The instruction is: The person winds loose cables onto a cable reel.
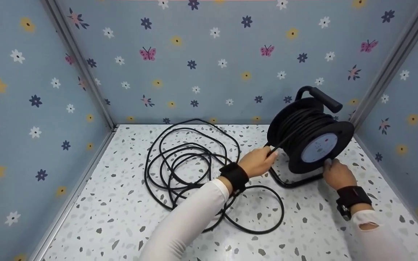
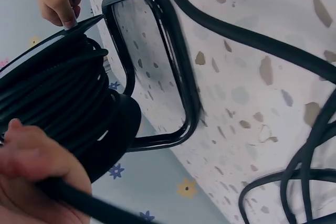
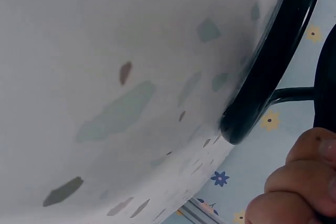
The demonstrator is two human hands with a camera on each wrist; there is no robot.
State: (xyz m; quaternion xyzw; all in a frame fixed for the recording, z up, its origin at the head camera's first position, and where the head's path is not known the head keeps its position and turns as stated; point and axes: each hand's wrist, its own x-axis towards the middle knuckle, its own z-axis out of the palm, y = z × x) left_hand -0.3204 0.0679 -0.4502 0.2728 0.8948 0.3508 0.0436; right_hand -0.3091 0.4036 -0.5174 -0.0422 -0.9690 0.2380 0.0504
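Observation:
A black cable reel (image 1: 319,148) with a pale round socket panel stands at the right, wound with several turns of black cable. My left hand (image 1: 258,162) grips the cable (image 1: 282,210) just left of the drum, where it runs taut up onto the windings. In the left wrist view the cable passes through that hand (image 2: 42,177) beside the drum. My right hand (image 1: 339,175) holds the lower rim of the front flange, its thumb at the panel side. Curled fingers (image 3: 302,182) show in the right wrist view; their contact with the rim is partly hidden there.
Loose cable loops lie in the middle of the speckled white tabletop (image 1: 122,203). The reel rests on a bent black tube stand (image 1: 290,185), with a carrying handle (image 1: 325,99) on top. Flower-patterned panels (image 1: 223,83) stand behind and on both sides.

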